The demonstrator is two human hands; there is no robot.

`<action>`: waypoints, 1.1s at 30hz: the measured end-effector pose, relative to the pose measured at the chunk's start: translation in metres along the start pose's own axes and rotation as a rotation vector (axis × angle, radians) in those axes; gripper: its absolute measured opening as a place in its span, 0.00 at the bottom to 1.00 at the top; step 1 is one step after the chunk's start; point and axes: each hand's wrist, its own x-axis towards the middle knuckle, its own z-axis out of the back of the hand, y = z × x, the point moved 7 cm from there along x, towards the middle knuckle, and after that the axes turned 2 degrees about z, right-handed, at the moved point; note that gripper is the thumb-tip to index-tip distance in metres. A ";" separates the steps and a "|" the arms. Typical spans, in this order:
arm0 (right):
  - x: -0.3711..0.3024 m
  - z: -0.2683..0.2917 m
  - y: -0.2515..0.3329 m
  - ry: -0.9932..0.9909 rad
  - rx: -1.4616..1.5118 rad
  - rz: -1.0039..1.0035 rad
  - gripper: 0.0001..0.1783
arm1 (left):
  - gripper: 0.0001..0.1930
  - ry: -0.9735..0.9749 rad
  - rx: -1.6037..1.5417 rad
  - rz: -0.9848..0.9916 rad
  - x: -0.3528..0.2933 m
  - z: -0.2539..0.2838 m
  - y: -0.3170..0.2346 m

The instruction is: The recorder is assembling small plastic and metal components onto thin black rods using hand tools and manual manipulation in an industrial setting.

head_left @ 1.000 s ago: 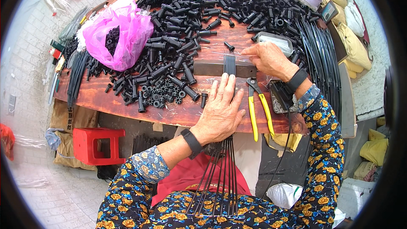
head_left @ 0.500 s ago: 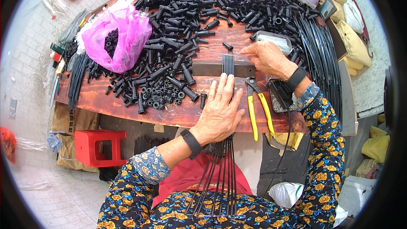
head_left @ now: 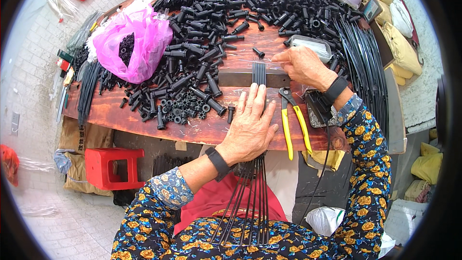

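Note:
My left hand (head_left: 249, 127) lies flat with fingers stretched out over a row of thin black rods (head_left: 259, 73). Those rods cross a dark metal bar (head_left: 233, 77) on the table, and their other ends fan out below the hand toward my lap. Fine pale wire tips stick out beyond the rods' far ends. Beside these tips is my right hand (head_left: 308, 70), its fingers bent and index finger and thumb close together. Whatever they pinch is too small to make out. A short black tubular part (head_left: 258, 52) lies just past the tips.
Yellow-handled pliers (head_left: 296, 120) lie right of my left hand. Piles of black tubular parts (head_left: 192, 48) cover much of the table (head_left: 192, 132), around a pink plastic bag (head_left: 149, 43). A clear tray of pale pins (head_left: 313, 47) stands behind my right hand; long black rods (head_left: 365, 67) lie further right.

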 end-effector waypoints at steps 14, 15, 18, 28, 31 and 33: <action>0.004 -0.002 -0.005 -0.011 -0.010 0.082 0.20 | 0.28 0.009 -0.005 0.000 0.000 0.000 -0.001; 0.005 -0.004 -0.005 0.000 0.002 0.072 0.19 | 0.28 0.011 -0.006 0.001 0.000 0.000 0.000; 0.006 -0.001 -0.002 -0.026 -0.010 0.059 0.20 | 0.28 0.007 -0.007 -0.001 -0.001 0.001 0.001; 0.011 -0.007 -0.004 0.035 0.028 0.008 0.21 | 0.29 -0.002 -0.020 -0.002 -0.001 0.002 0.000; 0.010 -0.009 -0.008 -0.005 0.025 0.064 0.21 | 0.29 0.000 -0.022 -0.001 0.000 0.001 -0.001; 0.012 -0.012 -0.008 0.031 0.077 0.037 0.21 | 0.29 -0.005 -0.020 0.000 -0.001 0.001 0.000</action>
